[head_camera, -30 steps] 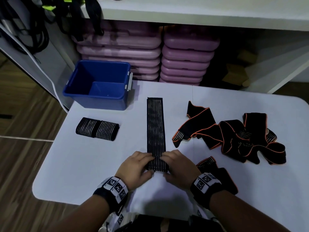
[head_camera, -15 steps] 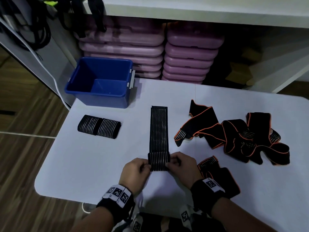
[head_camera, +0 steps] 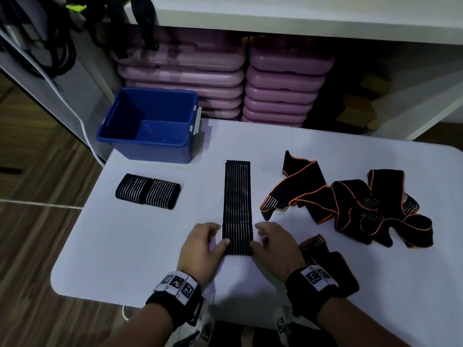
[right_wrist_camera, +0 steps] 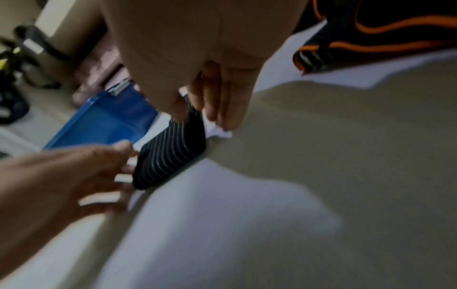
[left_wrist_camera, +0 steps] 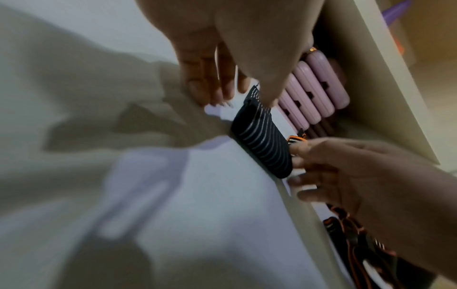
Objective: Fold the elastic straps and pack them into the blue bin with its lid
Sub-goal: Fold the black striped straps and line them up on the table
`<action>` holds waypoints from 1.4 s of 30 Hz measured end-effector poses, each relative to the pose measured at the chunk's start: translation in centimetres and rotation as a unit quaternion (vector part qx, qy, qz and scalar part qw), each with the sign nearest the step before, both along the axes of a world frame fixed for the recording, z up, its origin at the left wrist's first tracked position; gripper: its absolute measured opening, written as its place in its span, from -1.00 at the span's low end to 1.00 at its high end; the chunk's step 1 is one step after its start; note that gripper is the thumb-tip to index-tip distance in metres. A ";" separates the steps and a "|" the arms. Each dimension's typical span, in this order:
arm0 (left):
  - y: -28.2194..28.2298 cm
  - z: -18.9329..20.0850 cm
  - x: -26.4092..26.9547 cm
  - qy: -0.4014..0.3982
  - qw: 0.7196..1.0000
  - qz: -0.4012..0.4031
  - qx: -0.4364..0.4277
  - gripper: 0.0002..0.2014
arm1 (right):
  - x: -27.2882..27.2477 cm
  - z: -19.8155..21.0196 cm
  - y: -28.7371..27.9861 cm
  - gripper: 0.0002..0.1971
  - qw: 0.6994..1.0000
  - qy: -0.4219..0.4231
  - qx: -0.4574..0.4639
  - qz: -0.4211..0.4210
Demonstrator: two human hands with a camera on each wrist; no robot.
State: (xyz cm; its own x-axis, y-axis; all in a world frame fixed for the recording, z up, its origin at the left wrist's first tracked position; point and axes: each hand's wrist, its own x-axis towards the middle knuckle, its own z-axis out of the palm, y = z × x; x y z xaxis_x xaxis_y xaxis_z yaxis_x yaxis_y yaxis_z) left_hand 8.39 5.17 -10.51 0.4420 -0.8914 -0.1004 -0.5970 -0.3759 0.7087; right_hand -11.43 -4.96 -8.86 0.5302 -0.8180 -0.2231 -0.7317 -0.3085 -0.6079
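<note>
- The left hand (head_camera: 200, 249) and right hand (head_camera: 273, 249) flank the near end of the striped strap (head_camera: 237, 196). Thumb tips rest against its edges, fingers loosely bent, nothing pinched.
- The wrist views show that end doubled thick; the head view shows the rest flat on the table (head_camera: 150, 246).
- The open-topped blue bin (head_camera: 150, 152) stands at the far left, with folded straps (head_camera: 147, 191) near it and orange-edged straps (head_camera: 350, 204) heaped on the right.

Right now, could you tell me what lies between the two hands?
The near end of the long strap, with the left hand and right hand at its edges; the head view shows it.
</note>
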 end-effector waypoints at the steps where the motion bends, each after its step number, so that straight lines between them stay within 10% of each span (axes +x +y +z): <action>1: 0.2 0.0 0.5 -0.037 0.997 -0.073 -0.016 -0.54 | -0.1 0.2 -0.1 -0.46 0.998 0.010 -0.021 0.057; 6: -0.1 -0.7 2.3 -0.142 0.954 -0.264 -0.006 -0.25 | 0.5 -0.7 -0.6 -0.20 0.967 0.088 -0.099 0.219; 17: 2.8 0.7 0.5 0.059 0.987 -0.148 0.001 -0.71 | -1.0 0.8 1.6 -0.74 0.995 -0.068 0.070 0.035; 27: 0.4 0.0 -0.7 0.090 0.995 0.016 0.041 -0.96 | 0.3 -0.1 1.5 -0.76 0.975 -0.125 0.110 -0.149; 33: -0.1 -0.6 0.2 -0.110 0.978 -0.170 -0.052 -0.64 | 0.0 -1.2 0.7 -0.84 0.998 -0.015 -0.057 0.016; 42: -0.9 -0.9 2.6 -0.145 0.954 -0.263 0.007 -0.32 | -1.1 -0.9 -0.2 -0.26 0.979 0.087 -0.083 0.163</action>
State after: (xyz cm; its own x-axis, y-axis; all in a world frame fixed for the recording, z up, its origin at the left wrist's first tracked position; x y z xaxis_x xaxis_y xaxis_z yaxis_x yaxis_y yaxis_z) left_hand 11.04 4.31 -11.41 -0.0541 -0.9970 -0.0545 -0.8762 0.0212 0.4816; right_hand -12.50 -5.18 -9.76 0.7348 -0.6442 -0.2123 -0.6662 -0.6266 -0.4045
